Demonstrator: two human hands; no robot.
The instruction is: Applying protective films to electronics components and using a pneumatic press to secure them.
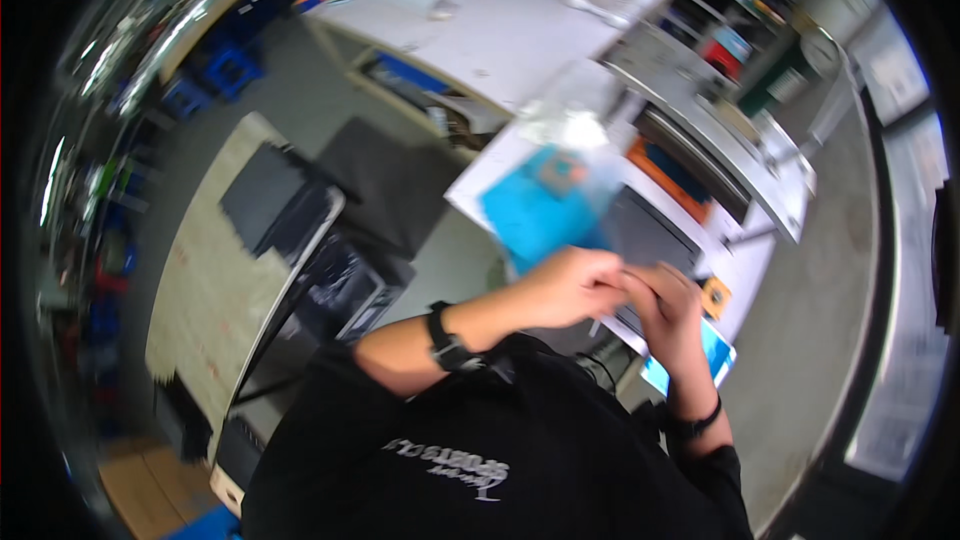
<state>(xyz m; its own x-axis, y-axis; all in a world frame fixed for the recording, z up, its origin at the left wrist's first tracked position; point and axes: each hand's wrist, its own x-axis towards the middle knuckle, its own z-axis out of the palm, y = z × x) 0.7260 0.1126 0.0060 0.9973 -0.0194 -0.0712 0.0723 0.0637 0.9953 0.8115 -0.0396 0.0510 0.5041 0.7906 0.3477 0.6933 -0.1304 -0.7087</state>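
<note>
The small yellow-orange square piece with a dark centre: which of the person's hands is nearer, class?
Right. The right hand is just left of the yellow-orange square piece in the picture; the left hand is farther left, beyond the right hand.

The left forearm [395, 352] reaches toward 2 o'clock, its wrist [482, 320] roughly in line with the left hand [565, 290], which is curled with its knuckles toward 1 o'clock. The right forearm [702, 402] rises more steeply, pointing between 11 and 12 o'clock, and the right hand [672, 305] bends at the knuckles, its fingers turned toward 10 o'clock. Both hands meet at the fingertips in front of the torso [600, 450]; blur hides whether the fingers pinch anything.
</note>
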